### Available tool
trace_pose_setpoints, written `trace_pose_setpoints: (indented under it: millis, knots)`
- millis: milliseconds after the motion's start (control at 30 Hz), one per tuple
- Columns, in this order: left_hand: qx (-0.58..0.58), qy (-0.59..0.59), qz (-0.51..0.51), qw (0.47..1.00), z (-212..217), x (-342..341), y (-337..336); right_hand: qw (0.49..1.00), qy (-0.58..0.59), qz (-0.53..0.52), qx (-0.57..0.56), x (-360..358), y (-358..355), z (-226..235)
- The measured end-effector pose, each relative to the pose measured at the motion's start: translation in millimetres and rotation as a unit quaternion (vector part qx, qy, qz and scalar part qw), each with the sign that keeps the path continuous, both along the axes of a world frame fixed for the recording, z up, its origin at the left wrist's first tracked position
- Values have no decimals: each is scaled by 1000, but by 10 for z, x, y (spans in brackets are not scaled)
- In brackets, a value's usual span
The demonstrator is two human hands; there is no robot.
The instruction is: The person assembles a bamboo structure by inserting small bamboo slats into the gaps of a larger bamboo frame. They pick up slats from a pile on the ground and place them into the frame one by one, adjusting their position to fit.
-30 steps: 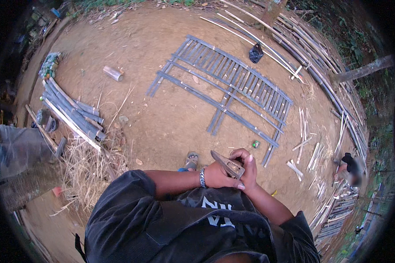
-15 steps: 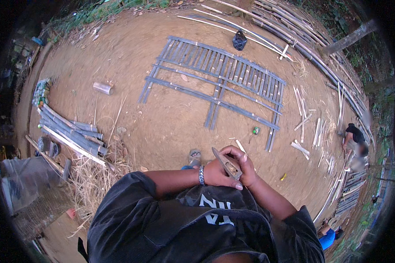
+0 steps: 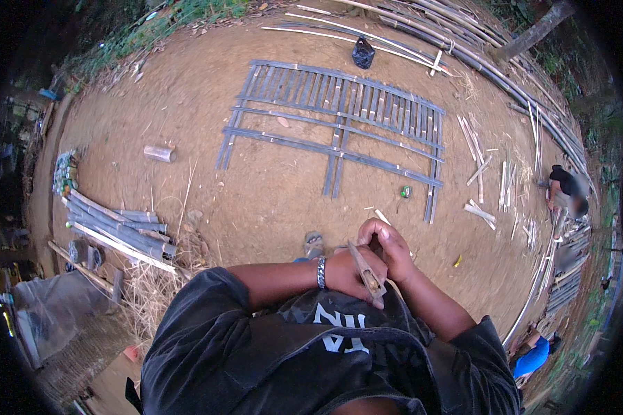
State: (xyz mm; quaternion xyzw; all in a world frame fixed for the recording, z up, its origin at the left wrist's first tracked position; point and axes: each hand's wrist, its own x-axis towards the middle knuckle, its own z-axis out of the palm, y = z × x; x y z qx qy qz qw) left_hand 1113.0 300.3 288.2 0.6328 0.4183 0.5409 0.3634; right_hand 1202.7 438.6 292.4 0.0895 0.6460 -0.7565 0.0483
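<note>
Close in front of my shirt, my left hand [image 3: 345, 274] is closed around a narrow brown piece [image 3: 367, 271], pointed at its far end and hollow-looking at its near end, like a knife sheath. A chain bracelet circles the left wrist. My right hand [image 3: 389, 250] is just right of it, its fingers curled in; whatever may be inside them is hidden. Beyond both hands, a frame of dark split-bamboo strips [image 3: 336, 131] lies on the dirt, with many short slats across its far part.
At left are cut bamboo poles [image 3: 121, 225], dry straw [image 3: 152, 277] and a short bamboo piece [image 3: 160, 153]. A black plastic bag [image 3: 363, 53] stands beyond the frame. Pale strips [image 3: 505, 185] lie at right, near a crouching person [image 3: 566, 181]; another person in blue [image 3: 531, 358] is lower right.
The pointed piece in my left hand has turned so its tip points more directly away from me. My right hand has tilted slightly. The whole view has swung a little.
</note>
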Motion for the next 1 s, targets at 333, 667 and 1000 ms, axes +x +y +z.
trace_pose_setpoints:
  millis: [333,667,1000]
  knots:
    - [-34,-25,-55,998,-32,54,49,998,44,-17,48,75,-16,100]
    - [-17,-56,-69,996,-76,89,27,998,59,-23,11,84,-154,107]
    - [-39,-61,-50,996,-19,74,-36,998,40,-45,-22,104,-217,100]
